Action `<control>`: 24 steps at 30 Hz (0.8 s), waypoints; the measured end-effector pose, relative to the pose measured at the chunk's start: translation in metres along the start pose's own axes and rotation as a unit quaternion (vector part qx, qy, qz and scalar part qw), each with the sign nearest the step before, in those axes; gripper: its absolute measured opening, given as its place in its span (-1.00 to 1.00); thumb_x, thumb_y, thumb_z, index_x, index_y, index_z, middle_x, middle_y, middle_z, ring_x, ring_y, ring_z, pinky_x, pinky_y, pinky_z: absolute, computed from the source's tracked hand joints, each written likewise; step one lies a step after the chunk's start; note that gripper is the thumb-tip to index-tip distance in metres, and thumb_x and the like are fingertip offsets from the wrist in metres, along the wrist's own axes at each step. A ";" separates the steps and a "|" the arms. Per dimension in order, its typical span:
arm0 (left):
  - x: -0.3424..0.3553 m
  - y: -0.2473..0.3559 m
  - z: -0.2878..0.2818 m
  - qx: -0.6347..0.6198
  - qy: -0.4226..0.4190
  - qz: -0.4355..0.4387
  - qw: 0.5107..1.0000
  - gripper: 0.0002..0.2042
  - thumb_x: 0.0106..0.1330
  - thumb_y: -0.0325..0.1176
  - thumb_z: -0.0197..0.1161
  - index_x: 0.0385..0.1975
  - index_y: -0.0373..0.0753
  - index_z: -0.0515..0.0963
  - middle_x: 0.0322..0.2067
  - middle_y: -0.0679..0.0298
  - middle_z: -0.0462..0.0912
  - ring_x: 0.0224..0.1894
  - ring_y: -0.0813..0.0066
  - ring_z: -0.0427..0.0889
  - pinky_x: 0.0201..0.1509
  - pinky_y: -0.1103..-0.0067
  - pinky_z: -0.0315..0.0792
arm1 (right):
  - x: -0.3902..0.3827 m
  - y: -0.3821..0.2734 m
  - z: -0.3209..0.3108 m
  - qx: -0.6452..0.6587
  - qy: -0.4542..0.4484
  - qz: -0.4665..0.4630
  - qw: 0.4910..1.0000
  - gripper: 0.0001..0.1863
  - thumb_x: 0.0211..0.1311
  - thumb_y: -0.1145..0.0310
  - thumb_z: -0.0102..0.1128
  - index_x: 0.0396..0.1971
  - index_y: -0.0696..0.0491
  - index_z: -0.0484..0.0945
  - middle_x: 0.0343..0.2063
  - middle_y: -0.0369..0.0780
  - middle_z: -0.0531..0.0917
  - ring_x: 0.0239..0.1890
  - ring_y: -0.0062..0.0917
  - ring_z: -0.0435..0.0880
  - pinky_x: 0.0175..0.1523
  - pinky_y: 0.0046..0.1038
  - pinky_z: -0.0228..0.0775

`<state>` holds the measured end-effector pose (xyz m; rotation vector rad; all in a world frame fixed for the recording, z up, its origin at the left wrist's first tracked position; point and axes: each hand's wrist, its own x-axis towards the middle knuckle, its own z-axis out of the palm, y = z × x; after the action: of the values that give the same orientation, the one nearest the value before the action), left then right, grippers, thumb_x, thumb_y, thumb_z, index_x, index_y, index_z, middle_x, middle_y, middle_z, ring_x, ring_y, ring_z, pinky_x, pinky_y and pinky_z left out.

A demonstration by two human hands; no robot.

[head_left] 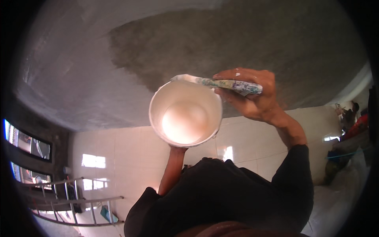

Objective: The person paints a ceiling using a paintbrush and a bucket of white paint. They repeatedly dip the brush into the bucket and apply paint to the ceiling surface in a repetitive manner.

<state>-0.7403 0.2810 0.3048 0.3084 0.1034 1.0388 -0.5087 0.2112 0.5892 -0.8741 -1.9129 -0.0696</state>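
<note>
A white bucket [158, 100] is held up in front of my chest, with pale milky liquid [184, 122] in its bottom. My left hand [178, 150] holds it from below; the bucket hides most of the fingers. Closed around a paintbrush [233, 85], my right hand [252, 91] is at the bucket's upper right. The brush handle is smeared with white, green and purple paint. Its whitish brush end lies across the bucket's far rim. A white speck of paint shows on a right finger.
Ahead is a grey wall [71, 79] with a large darker, damp-looking patch [166, 43]. Glossy pale floor tiles [126, 154] lie below. A metal ladder [73, 201] is at lower left, near windows [29, 144]. Plastic sheeting [347, 193] and a red item [357, 128] are at right.
</note>
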 end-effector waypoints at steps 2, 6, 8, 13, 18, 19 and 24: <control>0.003 0.005 -0.004 -0.025 -0.006 -0.007 1.000 -0.32 0.55 0.16 -0.13 0.51 -0.15 0.09 0.47 0.09 0.22 0.48 0.07 0.24 0.56 0.09 0.12 | -0.003 0.008 0.002 0.076 0.066 0.036 0.994 -0.79 0.04 0.51 0.54 -0.28 0.12 0.75 -0.42 -0.21 0.80 -0.45 -0.55 0.79 -0.40 -0.53 0.58; 0.006 0.013 -0.020 -0.059 -0.014 -0.040 0.997 -0.32 0.55 0.14 -0.11 0.51 -0.17 0.07 0.46 0.07 0.22 0.48 0.06 0.22 0.57 0.09 0.09 | -0.001 0.001 0.002 0.200 -0.019 0.245 0.948 -0.79 0.13 0.46 0.51 -0.25 0.22 0.76 -0.43 -0.17 0.80 -0.39 -0.59 0.78 -0.30 -0.53 0.62; 0.001 0.019 -0.031 -0.068 -0.033 -0.052 0.996 -0.32 0.55 0.13 -0.11 0.51 -0.18 0.06 0.46 0.07 0.22 0.48 0.06 0.21 0.58 0.09 0.07 | -0.004 0.004 0.013 0.195 -0.047 0.224 0.954 -0.78 0.09 0.42 0.53 -0.31 0.23 0.76 -0.49 -0.19 0.78 -0.42 -0.62 0.76 -0.35 -0.55 0.56; -0.003 0.025 -0.020 -0.089 0.043 -0.073 0.992 -0.29 0.53 0.14 -0.10 0.51 -0.19 0.05 0.48 0.05 0.17 0.51 -0.02 0.12 0.56 -0.01 0.00 | -0.012 -0.026 0.020 0.301 -0.067 0.317 0.897 -0.79 0.08 0.42 0.53 -0.39 0.25 0.74 -0.51 -0.19 0.77 -0.47 -0.63 0.74 -0.41 -0.56 0.50; -0.013 0.020 -0.010 -0.076 0.027 -0.056 0.995 -0.29 0.52 0.16 -0.10 0.51 -0.18 0.06 0.48 0.04 0.18 0.50 -0.03 0.14 0.54 -0.02 0.03 | -0.008 -0.028 0.017 0.242 -0.091 0.343 0.903 -0.77 0.09 0.38 0.55 -0.36 0.24 0.75 -0.50 -0.17 0.77 -0.47 -0.63 0.74 -0.40 -0.55 0.50; -0.013 0.016 -0.009 -0.075 0.023 -0.056 0.995 -0.29 0.52 0.17 -0.10 0.51 -0.18 0.06 0.47 0.04 0.18 0.49 -0.03 0.15 0.54 -0.02 0.04 | -0.005 -0.028 0.017 0.220 -0.079 0.331 0.914 -0.77 0.10 0.38 0.55 -0.34 0.22 0.76 -0.48 -0.18 0.78 -0.46 -0.63 0.74 -0.39 -0.55 0.51; -0.014 0.000 0.000 -0.067 0.017 -0.039 0.997 -0.28 0.51 0.18 -0.09 0.50 -0.17 0.07 0.47 0.04 0.19 0.48 -0.03 0.17 0.52 -0.03 0.07 | -0.006 -0.003 0.033 0.078 -0.014 0.103 0.992 -0.77 0.05 0.33 0.52 -0.33 0.13 0.75 -0.49 -0.16 0.78 -0.55 -0.51 0.74 -0.46 -0.44 0.52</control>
<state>-0.7475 0.2689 0.3040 0.1636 0.0751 0.9677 -0.5348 0.2193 0.5686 -0.9631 -1.8160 0.2147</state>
